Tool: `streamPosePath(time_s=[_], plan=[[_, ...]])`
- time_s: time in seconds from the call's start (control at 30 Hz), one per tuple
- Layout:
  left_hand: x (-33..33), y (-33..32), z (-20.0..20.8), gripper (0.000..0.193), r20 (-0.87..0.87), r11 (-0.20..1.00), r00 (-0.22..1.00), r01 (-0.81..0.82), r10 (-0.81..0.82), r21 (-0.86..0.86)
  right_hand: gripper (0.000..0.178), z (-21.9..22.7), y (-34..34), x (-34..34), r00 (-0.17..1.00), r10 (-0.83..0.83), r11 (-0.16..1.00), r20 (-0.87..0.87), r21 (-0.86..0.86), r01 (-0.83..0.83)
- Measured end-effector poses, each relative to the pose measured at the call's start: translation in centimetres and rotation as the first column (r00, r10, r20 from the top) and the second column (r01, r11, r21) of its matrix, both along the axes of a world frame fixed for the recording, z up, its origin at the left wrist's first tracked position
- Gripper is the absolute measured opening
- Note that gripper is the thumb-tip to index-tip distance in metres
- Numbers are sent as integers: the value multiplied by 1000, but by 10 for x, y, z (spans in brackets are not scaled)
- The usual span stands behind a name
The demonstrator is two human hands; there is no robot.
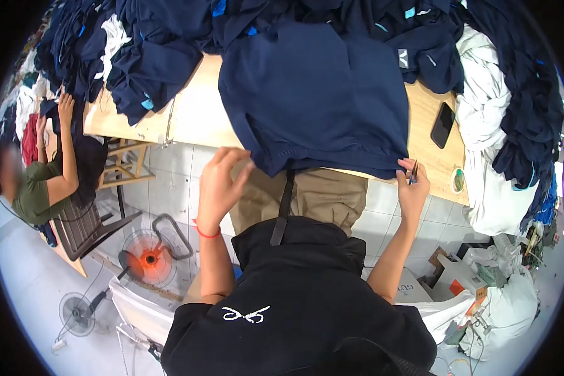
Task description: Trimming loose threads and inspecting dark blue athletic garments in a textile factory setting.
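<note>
A navy garment (pixel 319 94) lies on the table (pixel 200 106), apparently for edge-trimming, left hand (pixel 222 182) loosely open beside one near corner, right hand (pixel 413 190) gripping a slim dark tool (pixel 414 170) by the other, the next move likely calling for firmer left-hand support.

Cannot identify small tool (pixel 414 168) in right hand (pixel 413 189); cannot see bench (pixel 197 103) beneath navy garment (pixel 313 94), nor navy pile (pixel 160 22) beyond upper edge.
</note>
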State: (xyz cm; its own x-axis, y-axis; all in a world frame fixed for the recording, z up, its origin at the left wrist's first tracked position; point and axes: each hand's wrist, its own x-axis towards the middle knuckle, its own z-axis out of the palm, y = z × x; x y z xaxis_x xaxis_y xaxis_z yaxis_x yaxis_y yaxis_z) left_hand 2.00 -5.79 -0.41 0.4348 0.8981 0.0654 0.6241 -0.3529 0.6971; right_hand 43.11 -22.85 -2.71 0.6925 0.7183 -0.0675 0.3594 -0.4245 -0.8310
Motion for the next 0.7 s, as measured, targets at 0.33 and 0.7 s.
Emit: streamPosePath(time_s=[0.33,0.7], plan=[[32,56,-69,24,94,906,909,-387,406,-168,28,-14,13,45,881,2,993,473,-101,53],[55,81,-70,31,366,842,766,-528,528,-110,16,6,61,-58,980,70,984,188,151,-99]])
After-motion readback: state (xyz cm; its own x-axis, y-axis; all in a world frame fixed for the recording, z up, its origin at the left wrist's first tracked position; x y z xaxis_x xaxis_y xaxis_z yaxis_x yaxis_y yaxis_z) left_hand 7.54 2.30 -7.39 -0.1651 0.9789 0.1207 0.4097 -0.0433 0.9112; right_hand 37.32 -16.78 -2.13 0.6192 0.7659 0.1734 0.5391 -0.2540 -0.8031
